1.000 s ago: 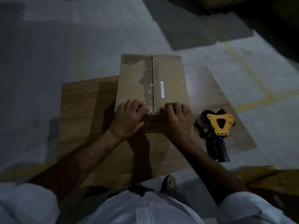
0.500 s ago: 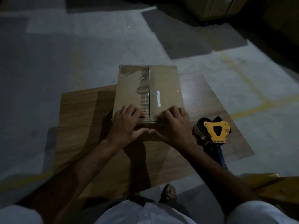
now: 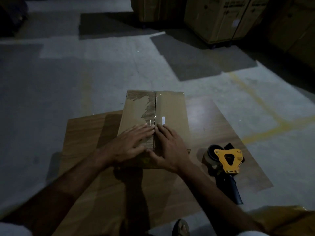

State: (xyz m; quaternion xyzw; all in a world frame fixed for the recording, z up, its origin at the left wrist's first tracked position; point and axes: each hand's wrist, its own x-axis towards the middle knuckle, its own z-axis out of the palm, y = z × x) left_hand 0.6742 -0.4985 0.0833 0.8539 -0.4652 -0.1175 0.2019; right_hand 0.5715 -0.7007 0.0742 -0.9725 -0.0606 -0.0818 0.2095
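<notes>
A closed brown cardboard box (image 3: pixel 172 106) lies on a wooden board (image 3: pixel 213 123) on the floor. Clear tape runs along its middle seam, and the paper skin is torn off part of the left flap. My left hand (image 3: pixel 131 145) lies flat on the box's near end, left of the seam, fingers straight. My right hand (image 3: pixel 168 147) lies flat just right of the seam, fingers straight and pointing away from me. The fingertips of both hands meet at the seam.
A yellow tape dispenser (image 3: pixel 225 160) with a dark handle lies on the board right of the box. Large cardboard cartons (image 3: pixel 219 19) stand at the back right. Yellow lines (image 3: pixel 262 101) mark the grey concrete floor. My sandalled foot (image 3: pixel 181 227) shows at the bottom.
Both hands have gone from curled over the box's near edge to flat on its top, sliding forward along the seam. The view has tilted up, showing more of the cartons behind.
</notes>
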